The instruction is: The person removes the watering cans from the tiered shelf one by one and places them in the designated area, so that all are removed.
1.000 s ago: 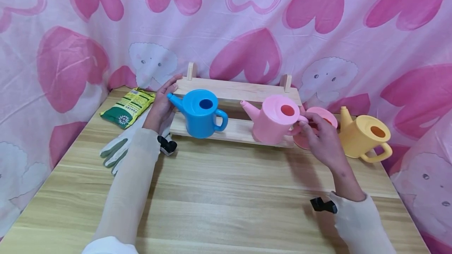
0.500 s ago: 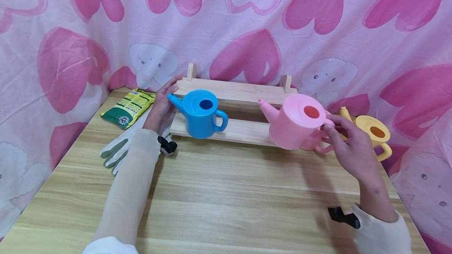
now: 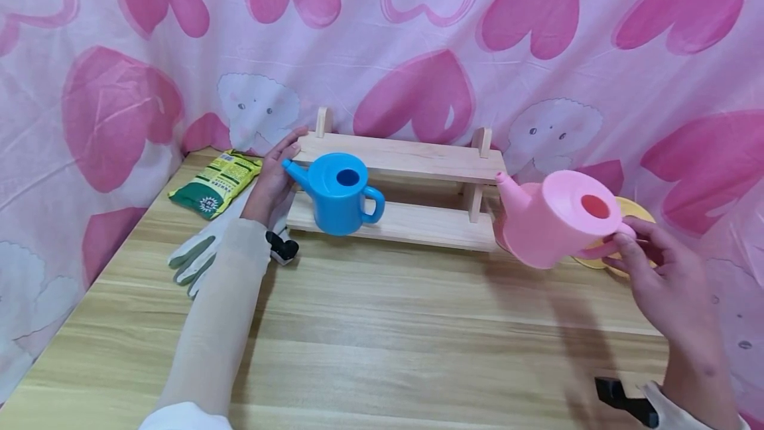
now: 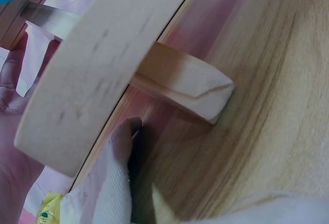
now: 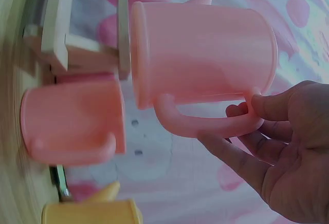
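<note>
My right hand [image 3: 671, 271] pinches the handle of a pink watering can [image 3: 552, 231], held above the table at the right of a two-tier wooden shelf [image 3: 412, 156]. The right wrist view shows the can's body [image 5: 205, 54] and my thumb and fingers around its handle. Below it stands a second pink watering can [image 5: 72, 121], mostly hidden in the head view. A blue watering can [image 3: 339, 201] stands on the lower tier at the left. My left hand [image 3: 271, 178] rests against the shelf's left end, fingers fairly straight along the upper board.
Behind the held can stands a yellow watering can [image 3: 635, 210], partly covered. At the left, a green-yellow packet [image 3: 217, 184] lies by white-and-grey gloves [image 3: 199, 254]. A heart-patterned curtain [image 3: 412, 91] hangs behind the wooden table [image 3: 418, 337].
My right hand has carried the pink watering can from in front of the shelf's right part rightward, past the shelf's end. My left hand and the blue watering can have stayed put.
</note>
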The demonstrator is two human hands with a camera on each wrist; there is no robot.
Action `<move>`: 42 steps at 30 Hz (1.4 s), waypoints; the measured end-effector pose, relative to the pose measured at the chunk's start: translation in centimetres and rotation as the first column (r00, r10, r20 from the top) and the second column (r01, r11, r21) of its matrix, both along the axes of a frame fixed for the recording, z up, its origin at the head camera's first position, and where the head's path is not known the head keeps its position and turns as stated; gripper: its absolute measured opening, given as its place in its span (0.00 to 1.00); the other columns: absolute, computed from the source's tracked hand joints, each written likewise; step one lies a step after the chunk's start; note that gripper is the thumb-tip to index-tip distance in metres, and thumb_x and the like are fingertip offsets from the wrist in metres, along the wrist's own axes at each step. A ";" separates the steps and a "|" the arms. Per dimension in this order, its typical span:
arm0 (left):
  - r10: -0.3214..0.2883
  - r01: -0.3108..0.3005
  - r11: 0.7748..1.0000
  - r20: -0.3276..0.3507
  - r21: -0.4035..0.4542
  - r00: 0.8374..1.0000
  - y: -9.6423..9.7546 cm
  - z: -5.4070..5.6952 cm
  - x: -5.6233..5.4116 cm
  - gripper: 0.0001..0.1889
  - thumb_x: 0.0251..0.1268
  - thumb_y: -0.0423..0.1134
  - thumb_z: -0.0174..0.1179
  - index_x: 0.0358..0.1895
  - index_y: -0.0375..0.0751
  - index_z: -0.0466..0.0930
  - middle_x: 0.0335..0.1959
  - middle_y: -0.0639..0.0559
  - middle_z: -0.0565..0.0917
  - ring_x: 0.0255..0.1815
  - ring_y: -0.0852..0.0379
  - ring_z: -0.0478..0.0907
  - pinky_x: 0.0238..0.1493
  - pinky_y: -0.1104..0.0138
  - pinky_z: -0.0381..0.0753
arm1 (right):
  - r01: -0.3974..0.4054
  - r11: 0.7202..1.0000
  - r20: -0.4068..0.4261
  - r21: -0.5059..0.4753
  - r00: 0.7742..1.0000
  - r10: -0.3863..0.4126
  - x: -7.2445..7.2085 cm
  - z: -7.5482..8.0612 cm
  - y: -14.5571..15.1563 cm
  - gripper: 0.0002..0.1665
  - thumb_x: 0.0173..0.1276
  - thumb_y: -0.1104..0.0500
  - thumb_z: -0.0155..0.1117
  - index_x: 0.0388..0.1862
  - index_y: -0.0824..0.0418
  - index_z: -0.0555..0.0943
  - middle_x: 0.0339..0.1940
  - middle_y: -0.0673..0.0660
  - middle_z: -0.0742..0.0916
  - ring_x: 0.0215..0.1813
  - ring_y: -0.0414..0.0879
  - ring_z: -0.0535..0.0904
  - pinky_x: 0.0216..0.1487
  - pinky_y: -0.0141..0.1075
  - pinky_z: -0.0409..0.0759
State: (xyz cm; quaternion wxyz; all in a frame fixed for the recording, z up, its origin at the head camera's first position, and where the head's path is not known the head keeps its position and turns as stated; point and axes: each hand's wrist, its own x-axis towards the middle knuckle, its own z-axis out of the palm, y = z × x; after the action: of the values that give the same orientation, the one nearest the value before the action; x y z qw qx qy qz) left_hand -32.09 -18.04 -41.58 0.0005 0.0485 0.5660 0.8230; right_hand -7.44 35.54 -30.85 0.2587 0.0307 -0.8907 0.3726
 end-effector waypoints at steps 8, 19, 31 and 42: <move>-0.010 0.010 1.000 0.008 0.004 1.000 0.2 0.3 -0.3 0.21 0.80 0.44 0.58 0.71 0.55 0.78 0.76 0.55 0.69 0.76 0.50 0.64 0.65 0.65 0.76 | 0.146 0.984 -0.003 -0.100 0.989 -0.147 2.0 -0.4 2.8 0.16 0.75 0.71 0.60 0.57 0.62 0.84 0.33 0.33 0.86 0.31 0.25 0.82 0.34 0.18 0.79; -0.007 0.007 1.000 0.012 -0.018 1.000 0.0 0.7 -0.2 0.21 0.79 0.45 0.58 0.72 0.56 0.77 0.76 0.56 0.68 0.77 0.50 0.63 0.70 0.60 0.71 | -0.037 0.783 -0.165 -0.621 0.983 -0.084 3.6 -2.8 5.8 0.16 0.73 0.79 0.53 0.50 0.71 0.84 0.36 0.54 0.88 0.35 0.36 0.87 0.33 0.24 0.82; -0.008 0.009 0.999 0.032 -0.048 0.999 -0.2 0.2 0.3 0.21 0.81 0.45 0.55 0.73 0.57 0.76 0.77 0.58 0.67 0.77 0.51 0.62 0.70 0.61 0.71 | 0.072 0.702 -0.057 -0.709 0.986 -0.159 4.7 -4.7 7.8 0.18 0.75 0.77 0.53 0.43 0.59 0.86 0.34 0.49 0.88 0.33 0.33 0.86 0.30 0.22 0.81; -0.008 0.009 1.000 0.027 -0.028 1.000 -0.1 0.1 0.2 0.21 0.80 0.46 0.57 0.72 0.56 0.77 0.77 0.56 0.67 0.77 0.50 0.62 0.71 0.59 0.70 | 0.198 0.711 0.104 -0.674 0.979 -0.174 5.5 -7.2 8.8 0.16 0.76 0.71 0.58 0.42 0.50 0.85 0.34 0.43 0.88 0.32 0.31 0.85 0.29 0.23 0.82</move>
State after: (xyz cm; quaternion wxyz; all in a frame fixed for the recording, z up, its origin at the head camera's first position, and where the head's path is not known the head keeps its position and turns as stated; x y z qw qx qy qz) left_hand -31.87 -18.19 -41.48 0.0123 0.0400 0.5773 0.8155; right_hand -1.92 44.39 -38.04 0.2733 -0.1622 -0.6946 0.6453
